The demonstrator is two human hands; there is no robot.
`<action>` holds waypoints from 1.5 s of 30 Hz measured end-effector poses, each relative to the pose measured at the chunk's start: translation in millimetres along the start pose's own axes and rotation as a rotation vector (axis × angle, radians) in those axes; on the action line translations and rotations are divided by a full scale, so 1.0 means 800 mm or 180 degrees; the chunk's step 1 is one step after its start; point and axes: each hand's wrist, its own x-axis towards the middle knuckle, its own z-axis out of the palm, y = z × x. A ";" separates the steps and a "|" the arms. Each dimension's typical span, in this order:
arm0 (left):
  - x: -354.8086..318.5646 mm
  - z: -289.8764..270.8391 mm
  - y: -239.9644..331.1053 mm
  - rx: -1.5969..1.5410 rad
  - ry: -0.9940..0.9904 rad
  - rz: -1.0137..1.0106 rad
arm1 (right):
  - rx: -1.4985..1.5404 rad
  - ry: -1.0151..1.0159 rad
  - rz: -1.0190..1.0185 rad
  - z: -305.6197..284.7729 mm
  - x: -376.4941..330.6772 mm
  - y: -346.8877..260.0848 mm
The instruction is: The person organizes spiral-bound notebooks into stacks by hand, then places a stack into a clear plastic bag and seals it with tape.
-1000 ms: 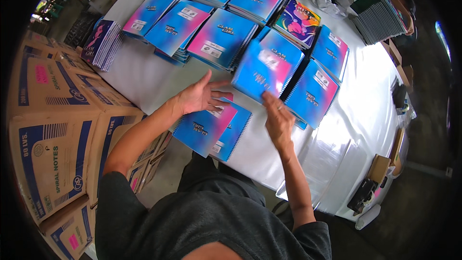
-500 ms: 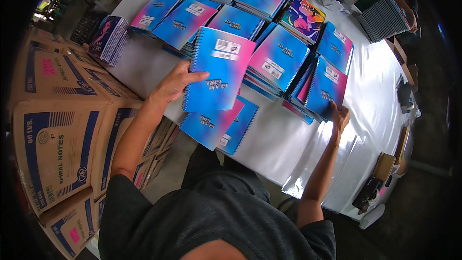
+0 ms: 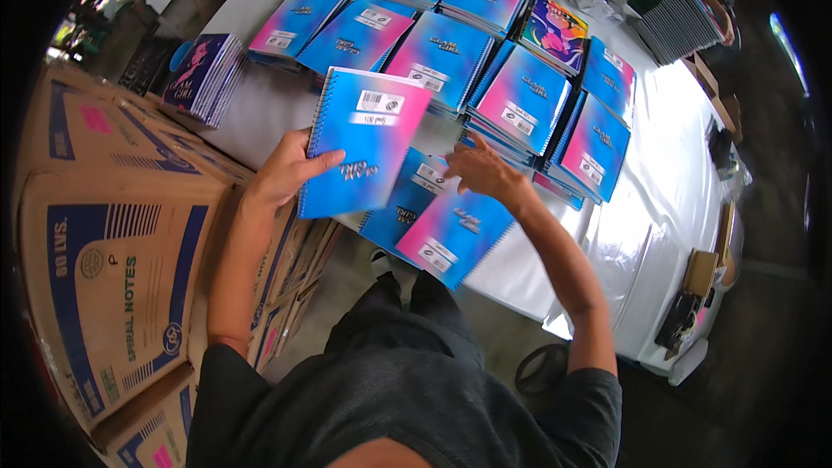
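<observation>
My left hand grips a blue and pink spiral notebook by its coiled left edge, thumb on the cover, held above the table's near edge. Its white labels face up. To the right, my right hand reaches over a second notebook, fingers apart; whether they touch its cover I cannot tell. That notebook overlaps a third one at the near edge, partly hidden under the held notebook. Beyond my hands stand several stacks of matching notebooks, among them a middle stack and a right front stack.
A stack with a colourful cover stands among the others. Dark purple notebooks stand at the table's left edge. Cardboard cartons are piled at left. At far right, another person's hand touches a grey stack of notebooks.
My right hand has left the right front stack and moved left over the near notebooks. The right one now overlaps the left. The held notebook has shifted slightly left and nearer.
</observation>
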 end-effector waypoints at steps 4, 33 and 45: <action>0.014 0.011 -0.033 -0.0859 -0.0628 -0.0453 | 0.0794 0.1093 0.0857 0.020 -0.036 0.019; 0.549 0.264 0.145 0.7074 -0.1314 0.2186 | 0.0428 0.2299 0.0815 -0.149 -0.089 0.373; 0.281 0.074 0.153 0.4573 -0.0561 0.2844 | -0.1428 0.1035 0.0785 -0.188 -0.131 0.414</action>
